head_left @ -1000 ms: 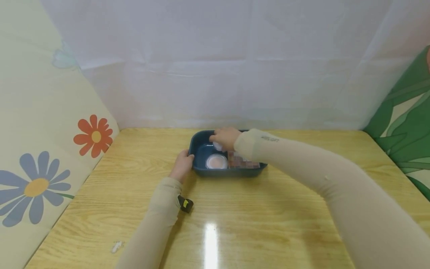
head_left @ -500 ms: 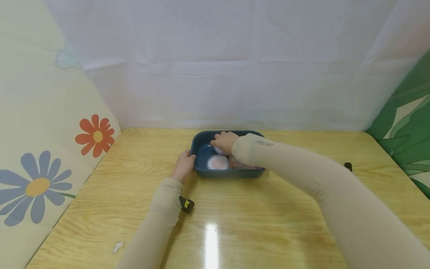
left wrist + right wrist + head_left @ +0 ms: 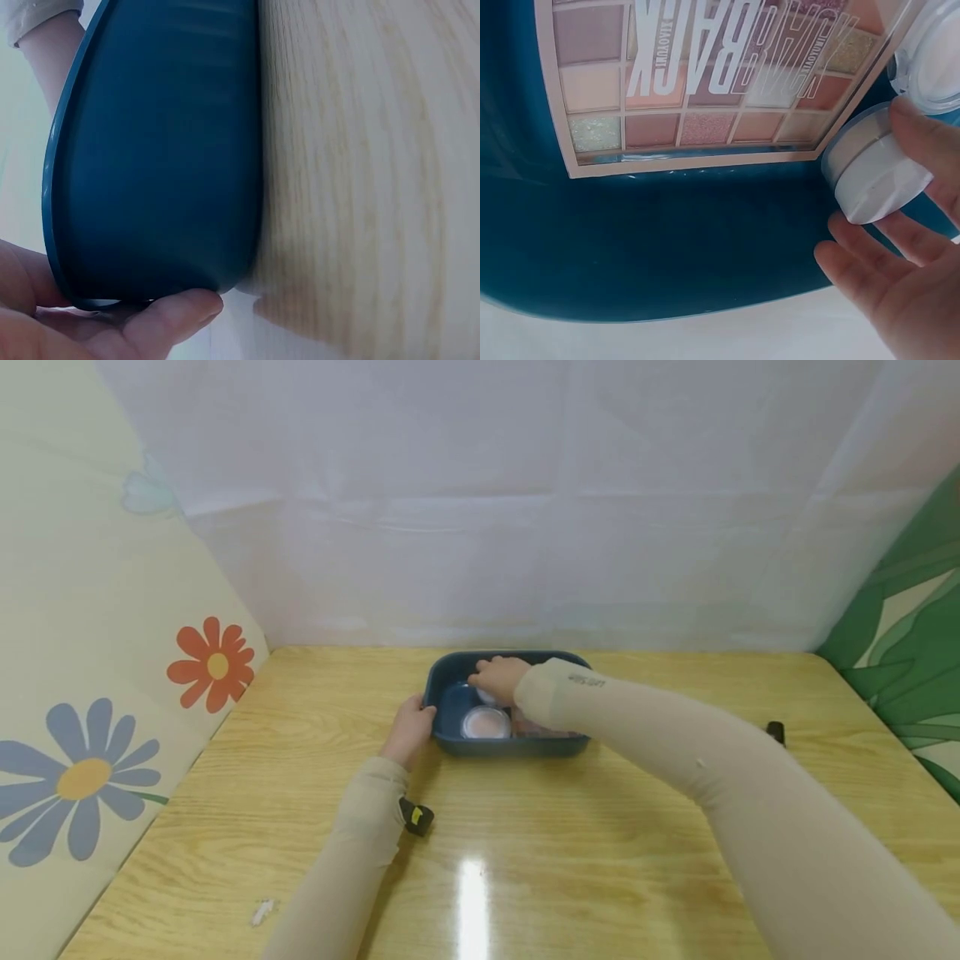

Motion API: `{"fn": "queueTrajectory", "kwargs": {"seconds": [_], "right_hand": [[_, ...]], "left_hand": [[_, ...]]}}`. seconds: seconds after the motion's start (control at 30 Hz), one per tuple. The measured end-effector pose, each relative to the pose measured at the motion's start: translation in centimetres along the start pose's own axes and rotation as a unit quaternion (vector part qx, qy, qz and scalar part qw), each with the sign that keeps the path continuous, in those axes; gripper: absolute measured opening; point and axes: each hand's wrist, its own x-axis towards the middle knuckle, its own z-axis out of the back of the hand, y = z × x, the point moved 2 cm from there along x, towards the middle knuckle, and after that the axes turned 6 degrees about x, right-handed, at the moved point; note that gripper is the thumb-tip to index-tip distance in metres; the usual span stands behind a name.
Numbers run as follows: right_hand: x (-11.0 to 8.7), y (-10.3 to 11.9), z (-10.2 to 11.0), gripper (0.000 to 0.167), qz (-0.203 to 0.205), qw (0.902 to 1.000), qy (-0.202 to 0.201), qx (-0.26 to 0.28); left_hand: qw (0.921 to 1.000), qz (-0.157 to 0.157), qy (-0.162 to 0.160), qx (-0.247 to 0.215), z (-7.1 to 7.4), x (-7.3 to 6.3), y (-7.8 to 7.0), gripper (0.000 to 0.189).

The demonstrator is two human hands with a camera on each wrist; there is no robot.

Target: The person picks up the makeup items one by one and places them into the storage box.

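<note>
A dark blue plastic basin (image 3: 450, 745) stands on the table, holding an eyeshadow palette (image 3: 697, 129), a round clear-lidded compact (image 3: 486, 723) and a small round cosmetic jar (image 3: 881, 166). My left hand (image 3: 409, 730) grips the basin's left end; in the left wrist view its thumb (image 3: 176, 315) lies against the outer wall by the rim. Inside the basin my right hand (image 3: 501, 678) pinches the white jar, thumb on one side and fingers on the other. The jar tilts beside a corner of the palette. In the head view my right hand and sleeve hide part of the palette.
The wooden table (image 3: 570, 852) runs back to a white cloth backdrop (image 3: 480, 527). A small black object (image 3: 776, 732) shows behind the right forearm. A whitish scrap or mark (image 3: 262, 911) is at the front left. Flower-patterned panels (image 3: 82, 777) flank the table.
My right hand has lowered the jar a little into the basin, and the right forearm has dropped slightly, uncovering the small black object. My left hand keeps its grip on the basin.
</note>
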Motion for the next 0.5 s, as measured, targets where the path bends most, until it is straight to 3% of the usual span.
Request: {"fn": "queueTrajectory", "kwargs": {"seconds": [0.3,0.5], "right_hand": [[0.41,0.02,-0.32,0.048,0.008,0.9996,-0.024,-0.009],[0.64,-0.06,-0.92,0.049,0.001,1.0,-0.008,0.004]], "left_hand": [[0.9999,-0.001,0.007,-0.015,0.12,-0.09,-0.11,0.039],[1.0,-0.002,0.006,-0.006,0.05,0.04,-0.03,0.039]]}}
